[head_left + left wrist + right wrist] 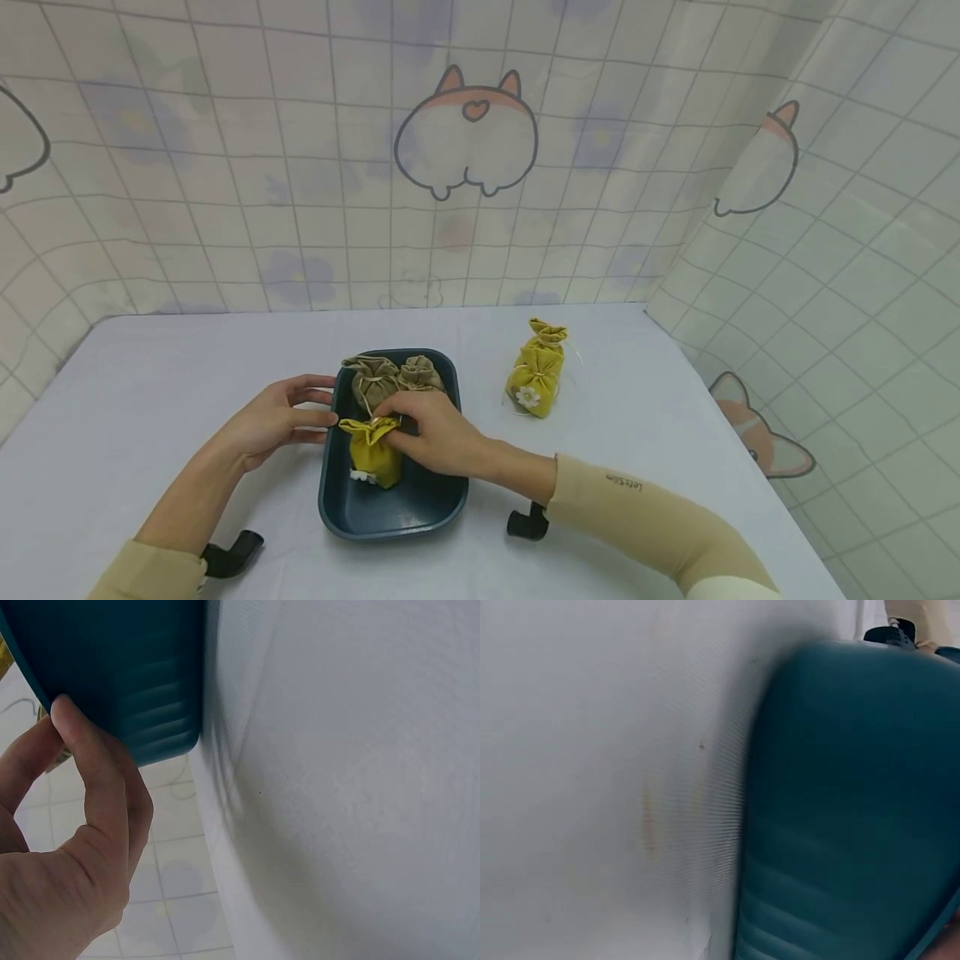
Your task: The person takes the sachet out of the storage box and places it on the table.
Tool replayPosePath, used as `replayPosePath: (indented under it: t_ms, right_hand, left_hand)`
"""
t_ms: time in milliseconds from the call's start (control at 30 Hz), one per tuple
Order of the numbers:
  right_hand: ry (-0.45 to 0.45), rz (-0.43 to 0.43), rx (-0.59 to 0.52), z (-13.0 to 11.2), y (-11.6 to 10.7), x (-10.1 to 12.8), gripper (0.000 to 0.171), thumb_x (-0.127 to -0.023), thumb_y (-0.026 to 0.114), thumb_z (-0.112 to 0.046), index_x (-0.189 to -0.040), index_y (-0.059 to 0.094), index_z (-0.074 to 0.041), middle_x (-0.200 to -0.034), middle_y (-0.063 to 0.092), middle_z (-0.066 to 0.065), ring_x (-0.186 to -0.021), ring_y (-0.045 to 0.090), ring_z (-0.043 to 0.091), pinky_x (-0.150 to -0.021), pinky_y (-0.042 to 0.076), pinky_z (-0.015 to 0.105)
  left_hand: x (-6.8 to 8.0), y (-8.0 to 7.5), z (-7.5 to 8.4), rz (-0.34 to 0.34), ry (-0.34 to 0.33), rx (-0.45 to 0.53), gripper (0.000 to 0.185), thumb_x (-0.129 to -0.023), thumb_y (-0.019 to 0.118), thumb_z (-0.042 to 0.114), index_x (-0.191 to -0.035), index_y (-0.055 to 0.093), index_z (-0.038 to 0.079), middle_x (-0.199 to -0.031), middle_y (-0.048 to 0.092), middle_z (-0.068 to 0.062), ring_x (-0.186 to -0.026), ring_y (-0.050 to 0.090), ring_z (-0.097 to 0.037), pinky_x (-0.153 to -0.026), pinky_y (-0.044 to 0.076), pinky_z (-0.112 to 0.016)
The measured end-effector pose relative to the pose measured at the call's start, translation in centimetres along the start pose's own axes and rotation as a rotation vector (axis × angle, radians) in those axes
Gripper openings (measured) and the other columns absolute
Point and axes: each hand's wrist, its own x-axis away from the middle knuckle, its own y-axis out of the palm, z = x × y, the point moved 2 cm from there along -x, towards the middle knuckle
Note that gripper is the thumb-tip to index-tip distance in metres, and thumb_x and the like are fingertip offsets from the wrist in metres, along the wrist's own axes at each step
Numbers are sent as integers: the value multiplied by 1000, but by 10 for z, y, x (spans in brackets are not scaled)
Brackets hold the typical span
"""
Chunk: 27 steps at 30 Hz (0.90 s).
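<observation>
A dark teal tray (395, 515) sits mid-table. My right hand (387, 418) pinches the gathered top of a yellow pouch (373, 460) that stands upright in the tray's near left part. Behind it, two brown pouches (372, 379) (421, 373) stand side by side at the tray's far end. My left hand (318, 408) lies beside the tray, straight fingers touching its left rim. In the left wrist view those fingers (94, 780) rest against the tray wall (131, 675). The right wrist view shows only the tray's outer wall (840, 817) and the table.
A second yellow pouch (536, 379) with a white flower stands on the white table (150, 400), right of the tray. Cloth walls with a tile and cartoon print close off the back and right side. Black wrist mounts (232, 553) (527, 523) hang near the front edge.
</observation>
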Motion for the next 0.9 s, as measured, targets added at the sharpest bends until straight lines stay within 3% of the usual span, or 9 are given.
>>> replayPosePath:
  t_ms: [333,533,900]
  right_hand:
    - [-30,88,-46,-3,-9,6,20,-93,68,3,-111,72,-3,-106,73,5,-92,60,6,-76,58,25]
    - [-15,126,-114,-7,-22,9,20,-93,68,5,-111,71,-2,-107,72,7,-98,65,8,-79,60,26]
    - [-37,182,-134,-14,-43,19,23,-94,66,7,-114,70,-2,-110,71,8,-100,68,13,-81,60,27]
  left_hand:
    - [0,-1,0,5,4,-5,70,-95,71,6,-152,35,-7,-137,47,-29,-99,67,-25,-85,61,-38]
    - [-1,0,-1,20,2,-7,70,-94,73,7,-152,35,-6,-137,48,-28,-99,67,-25,-84,61,-38]
    - [-1,0,-2,25,2,-11,70,-95,72,7,-153,35,-5,-138,47,-29,-99,66,-25,-84,61,-38]
